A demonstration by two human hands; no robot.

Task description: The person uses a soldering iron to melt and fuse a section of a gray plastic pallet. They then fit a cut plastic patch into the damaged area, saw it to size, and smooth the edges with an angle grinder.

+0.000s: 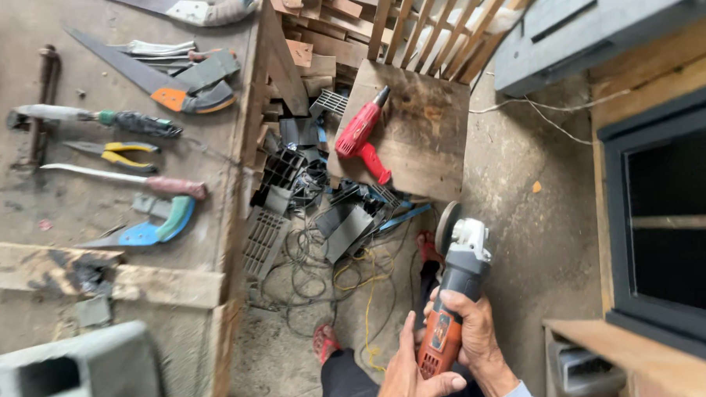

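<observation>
Right hand (468, 327): gripping the angle grinder (453, 297) body, disc pointing away.
Left hand (410, 373): cupping the grinder's orange rear end.

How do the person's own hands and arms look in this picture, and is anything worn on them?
Both hands are bare: no gloves, rings or watch can be seen. The right hand ends in a light blue-grey sleeve cuff at the wrist. The left hand is cut by the bottom edge, so no sleeve shows there. The fingers are uncovered.
</observation>
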